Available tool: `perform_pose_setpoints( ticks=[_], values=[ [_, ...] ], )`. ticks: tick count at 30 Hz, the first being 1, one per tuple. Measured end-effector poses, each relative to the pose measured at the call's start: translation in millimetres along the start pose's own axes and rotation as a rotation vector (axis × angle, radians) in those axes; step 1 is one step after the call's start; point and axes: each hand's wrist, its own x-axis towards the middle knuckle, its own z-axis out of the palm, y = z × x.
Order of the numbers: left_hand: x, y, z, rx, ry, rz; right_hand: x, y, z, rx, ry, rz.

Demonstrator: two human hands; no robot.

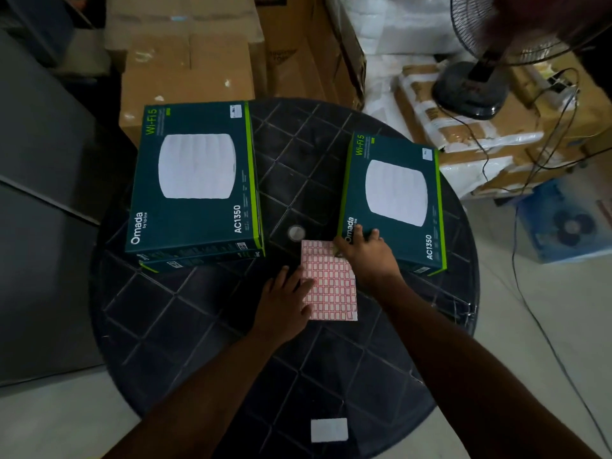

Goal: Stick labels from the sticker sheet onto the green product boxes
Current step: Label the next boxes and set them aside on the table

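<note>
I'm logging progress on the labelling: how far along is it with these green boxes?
Done, seemingly: each top box, the left box and the right box, shows a small white label at its far right corner, though whether it came from this sheet is unclear. In hand: the left hand presses the sticker sheet flat while the right hand works its top corner. Left: the box under the left one.

Dim, murky indoor light; wide-angle bending at edges; corners blurred, centre fairly sharp.

Both forearms bare to frame edge. Left hand point(284, 303) and right hand point(367, 256) ungloved. No sleeves visible.
</note>
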Motion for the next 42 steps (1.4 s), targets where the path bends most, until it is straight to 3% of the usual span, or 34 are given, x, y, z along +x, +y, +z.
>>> perform_pose_setpoints(
  ticks=[3,6,10,14,18,20,22,24,28,34,38,42],
  values=[
    [3,3,-10,-0.02,0.033,-0.018,-3,-2,7,0.093,0.158,-0.045],
    [-7,-4,-26,-0.05,0.168,-0.1,-10,-17,14,0.235,0.304,0.121],
    [-34,-40,-65,-0.078,0.384,-0.269,-10,-60,7,0.508,0.323,0.235],
    [-64,-90,-109,-0.017,0.545,-0.304,8,-115,-15,0.823,0.247,0.131],
    [-84,-142,-142,-0.111,0.574,-0.5,21,-162,-33,1.112,0.223,0.032],
    [-86,-166,-154,-0.391,0.481,-0.551,22,-177,-37,1.146,0.248,0.016],
    [-85,-180,-161,-0.714,0.331,-0.488,20,-187,-42,1.178,0.237,0.052],
    [-87,-185,-164,-0.803,0.324,-0.444,16,-191,-43,1.17,0.239,0.076],
    [-102,-178,-174,-0.686,0.493,-0.373,5,-194,-66,1.069,0.334,0.041],
    [-128,-148,-237,-0.33,0.768,-0.163,-20,-174,-135,0.782,0.635,-0.029],
    [-148,-127,-285,-0.235,0.821,-0.041,-59,-141,-183,0.719,0.687,-0.136],
    [-164,-110,-323,-0.405,0.763,0.11,-96,-103,-222,0.692,0.694,-0.319]
  ],
)
